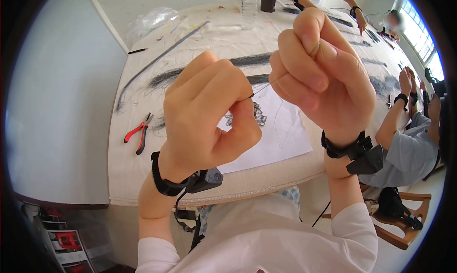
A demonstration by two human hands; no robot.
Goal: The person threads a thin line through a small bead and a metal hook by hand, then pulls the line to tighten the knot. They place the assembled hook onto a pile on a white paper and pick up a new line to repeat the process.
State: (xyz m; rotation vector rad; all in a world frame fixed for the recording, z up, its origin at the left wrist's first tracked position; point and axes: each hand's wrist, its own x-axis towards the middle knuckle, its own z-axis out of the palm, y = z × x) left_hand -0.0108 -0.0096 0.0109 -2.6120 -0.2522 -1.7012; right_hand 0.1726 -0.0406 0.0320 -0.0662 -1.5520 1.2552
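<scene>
Both my hands are raised over the table. My left hand point(209, 113) is closed, with thumb and forefinger pinching a small dark piece point(252, 96) too tiny to name. From it a thin thread or wire point(269, 85) runs up to the right toward my right hand point(328, 68). The right hand is also closed, its thumb and forefinger pinched on a fine strand. Below them lies a white sheet of paper point(295, 135) bearing a cluster of small dark curls point(259, 116), partly hidden by my left hand.
Red-and-black pliers point(140, 132) lie at the left. Dark strand bundles point(164, 77) cross the cloth-covered table point(128, 175). Farther back are a black pen point(137, 51), a plastic bag point(152, 23) and a dark cup point(268, 0). Other people point(409, 149) sit at right and work across.
</scene>
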